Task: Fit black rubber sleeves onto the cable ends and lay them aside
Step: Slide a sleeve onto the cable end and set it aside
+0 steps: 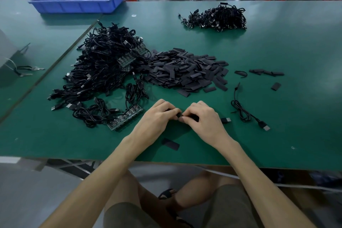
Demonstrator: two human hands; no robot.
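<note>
Hands — left hand (157, 117), right hand (202, 117) — pinch one black sleeve (179, 115) together.

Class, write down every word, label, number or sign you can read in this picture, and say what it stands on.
No text here can be read.
Circuit boards on the cables: any print is too small and blurred.
Blue bin: no lettering shows.

Sleeve (179, 115) perhaps mostly under fingers (185, 119)
</note>
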